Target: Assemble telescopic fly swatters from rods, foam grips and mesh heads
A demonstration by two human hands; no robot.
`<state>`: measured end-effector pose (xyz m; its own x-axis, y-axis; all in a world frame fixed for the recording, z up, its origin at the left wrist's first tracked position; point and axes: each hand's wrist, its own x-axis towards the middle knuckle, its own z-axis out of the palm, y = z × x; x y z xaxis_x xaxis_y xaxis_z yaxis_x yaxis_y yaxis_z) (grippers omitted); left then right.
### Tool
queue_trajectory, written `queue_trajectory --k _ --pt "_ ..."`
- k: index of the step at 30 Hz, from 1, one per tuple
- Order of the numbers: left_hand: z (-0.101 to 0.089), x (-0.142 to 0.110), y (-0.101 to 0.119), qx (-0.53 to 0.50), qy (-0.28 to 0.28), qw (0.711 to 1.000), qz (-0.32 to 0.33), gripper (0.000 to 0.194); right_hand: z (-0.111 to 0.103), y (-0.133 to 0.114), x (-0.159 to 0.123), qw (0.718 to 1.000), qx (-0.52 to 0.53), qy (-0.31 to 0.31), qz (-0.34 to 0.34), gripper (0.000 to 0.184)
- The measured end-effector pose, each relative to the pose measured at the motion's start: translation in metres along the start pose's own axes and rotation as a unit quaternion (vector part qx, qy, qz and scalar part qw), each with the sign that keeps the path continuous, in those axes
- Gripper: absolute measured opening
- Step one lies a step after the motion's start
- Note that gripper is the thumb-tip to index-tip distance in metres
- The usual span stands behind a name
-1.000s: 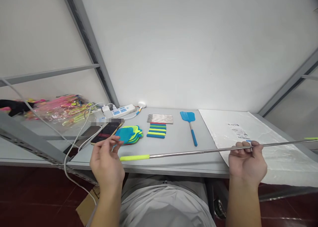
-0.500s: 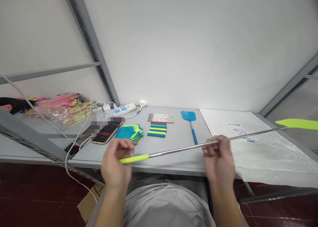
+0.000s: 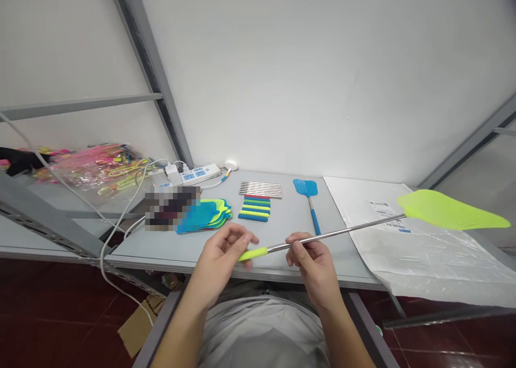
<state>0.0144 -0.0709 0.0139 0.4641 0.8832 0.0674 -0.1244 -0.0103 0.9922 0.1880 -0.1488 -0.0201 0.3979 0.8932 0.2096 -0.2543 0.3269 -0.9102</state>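
A fly swatter (image 3: pixel 355 228) with a yellow-green head, a metal rod and a yellow-green grip slants up to the right between my hands. My left hand (image 3: pixel 223 252) is closed round the grip's end. My right hand (image 3: pixel 312 258) pinches the metal rod partway along. On the table beyond lies a blue fly swatter (image 3: pixel 311 204) with a shorter rod. Left of it are a row of metal rods (image 3: pixel 260 189) and several coloured grips (image 3: pixel 254 209). A pile of blue and yellow-green swatter heads (image 3: pixel 203 216) lies near my left hand.
A white plastic bag (image 3: pixel 379 255) with labels covers the table's right side. At the back left stands a power strip (image 3: pixel 199 174) with plugs and white cables. Bagged colourful items (image 3: pixel 97 169) fill the left shelf. A cardboard piece (image 3: pixel 141 322) is on the floor.
My right hand has moved left along the swatter, and my left hand has shifted right. The rod is shorter, and the yellow-green head is closer and turned broadside.
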Motion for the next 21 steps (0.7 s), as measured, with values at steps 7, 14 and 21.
queue_trajectory --k 7,14,21 --pt "-0.04 -0.003 0.015 0.152 0.032 0.988 -0.01 0.03 -0.033 -0.037 0.01 0.992 0.079 0.097 -0.033 0.034" --pt "-0.057 -0.009 0.027 0.225 0.156 0.961 0.039 0.035 -0.059 -0.059 0.019 0.961 0.172 0.213 -0.044 0.062" --pt "-0.056 -0.006 0.02 0.218 0.217 0.949 0.06 0.033 -0.049 -0.05 0.018 0.97 0.138 0.179 -0.086 0.049"
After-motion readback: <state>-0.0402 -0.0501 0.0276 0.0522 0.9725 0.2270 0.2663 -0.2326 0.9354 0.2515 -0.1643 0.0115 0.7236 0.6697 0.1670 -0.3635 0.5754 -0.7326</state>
